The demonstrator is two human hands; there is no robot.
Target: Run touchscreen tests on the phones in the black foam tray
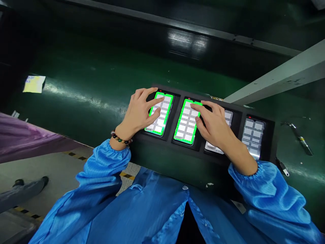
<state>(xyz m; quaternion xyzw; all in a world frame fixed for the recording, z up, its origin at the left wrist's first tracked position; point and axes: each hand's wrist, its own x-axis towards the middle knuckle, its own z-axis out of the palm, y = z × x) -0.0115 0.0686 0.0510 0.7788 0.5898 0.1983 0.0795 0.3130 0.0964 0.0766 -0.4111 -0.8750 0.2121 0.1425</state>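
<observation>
While the green-edged phones [186, 122] point far lengthwise, leaning right, the left hand [139, 110] and right hand [214, 122] arch palm-down. Their fingers spread apart.

The phones [188, 123] we see have smooth, glossy, glass-like screens; their tray [270, 135] looks matt. Our bench [101, 83] is smooth with a sheen, our sleeves [101, 169] satiny, wrinkled cloth, and our bracelet beads [120, 139] polished.
</observation>
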